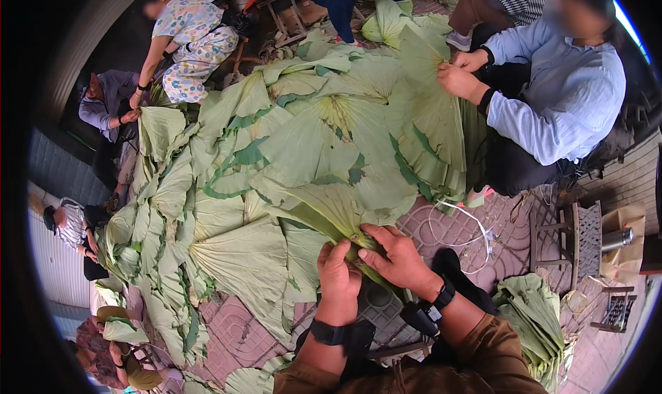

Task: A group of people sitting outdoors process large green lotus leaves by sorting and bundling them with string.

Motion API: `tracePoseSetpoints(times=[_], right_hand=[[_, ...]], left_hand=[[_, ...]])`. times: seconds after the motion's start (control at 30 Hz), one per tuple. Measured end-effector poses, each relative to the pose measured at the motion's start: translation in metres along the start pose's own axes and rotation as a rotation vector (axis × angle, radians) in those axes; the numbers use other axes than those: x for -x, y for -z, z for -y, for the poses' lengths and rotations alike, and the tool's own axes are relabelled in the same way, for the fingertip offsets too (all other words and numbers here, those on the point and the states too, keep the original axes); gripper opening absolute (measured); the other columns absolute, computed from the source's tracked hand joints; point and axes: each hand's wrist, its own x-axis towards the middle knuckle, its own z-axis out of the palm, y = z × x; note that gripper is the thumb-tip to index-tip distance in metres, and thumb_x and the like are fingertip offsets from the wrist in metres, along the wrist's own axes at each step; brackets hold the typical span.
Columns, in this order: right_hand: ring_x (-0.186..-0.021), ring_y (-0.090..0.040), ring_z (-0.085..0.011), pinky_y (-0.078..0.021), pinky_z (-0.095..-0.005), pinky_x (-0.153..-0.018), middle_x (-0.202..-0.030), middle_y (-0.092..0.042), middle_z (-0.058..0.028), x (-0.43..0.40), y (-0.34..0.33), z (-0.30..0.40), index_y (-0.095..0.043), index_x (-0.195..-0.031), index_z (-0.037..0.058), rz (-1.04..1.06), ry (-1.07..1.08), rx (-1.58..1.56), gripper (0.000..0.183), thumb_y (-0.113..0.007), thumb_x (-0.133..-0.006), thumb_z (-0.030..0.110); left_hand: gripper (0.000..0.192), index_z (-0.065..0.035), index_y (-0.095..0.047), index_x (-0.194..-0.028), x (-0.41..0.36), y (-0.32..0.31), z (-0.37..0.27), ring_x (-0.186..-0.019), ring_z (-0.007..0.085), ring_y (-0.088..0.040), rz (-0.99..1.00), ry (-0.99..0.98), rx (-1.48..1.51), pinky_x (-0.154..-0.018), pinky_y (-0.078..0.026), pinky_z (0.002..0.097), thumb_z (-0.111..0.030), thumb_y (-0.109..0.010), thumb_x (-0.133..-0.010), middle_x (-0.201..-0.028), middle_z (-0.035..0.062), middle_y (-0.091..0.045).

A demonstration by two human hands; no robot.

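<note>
Close in front of my body, both hands grip a bunch of folded lotus leaves (331, 205) where the leaves narrow together. My left hand (339, 277) pinches the near side with its thumb on top. From the right, my right hand (395, 254) wraps the same gathered end, thumb and fingers close to the left thumb. The leaves fan away from me to the upper left, and the bunch's tail runs down below my right hand. Beyond it spreads a large pile of flattened green lotus leaves (310, 145), layered and overlapping.
At the right, a person in a light blue shirt (558, 99) holds leaves. Several other people sit around the pile. A stack of folded leaves (532, 316) lies to my right on the paving (238, 326), near a woven chair (587, 239), a metal flask (618, 239) and white strapping (486, 239).
</note>
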Motion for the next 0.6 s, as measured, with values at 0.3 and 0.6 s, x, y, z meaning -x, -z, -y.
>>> tracePoseSetpoints(times=[0.3, 0.6], right_hand=[[-0.08, -0.055, -0.0292, -0.0441, -0.031, -0.07, -0.088, -0.055, -0.0166, -0.004, -0.008, -0.009, -0.053, -0.1, -0.0021, 0.041, 0.051, -0.044, 0.03, -0.061, -0.072, 0.006], [-0.062, -0.053, -0.0239, -0.0425, -0.0286, -0.061, -0.072, -0.055, -0.0156, -0.006, -0.005, -0.007, -0.056, -0.094, -0.001, -0.29, -0.197, -0.15, 0.016, -0.052, -0.08, 0.005]], left_hand=[[0.026, 0.0017, -0.05, -0.102, -0.013, 0.019, -0.009, -0.089, 0.0253, -0.056, 0.015, 0.057, 0.077, -0.079, -0.045, 0.0379, -0.012, -0.048, -0.08, -0.098, 0.0125, -0.057], [0.028, 0.0, -0.048, -0.105, -0.003, 0.014, -0.018, -0.09, 0.0274, -0.056, -0.01, 0.05, 0.01, -0.077, -0.046, 0.0428, -0.006, -0.051, -0.077, -0.1, 0.0125, -0.056]])
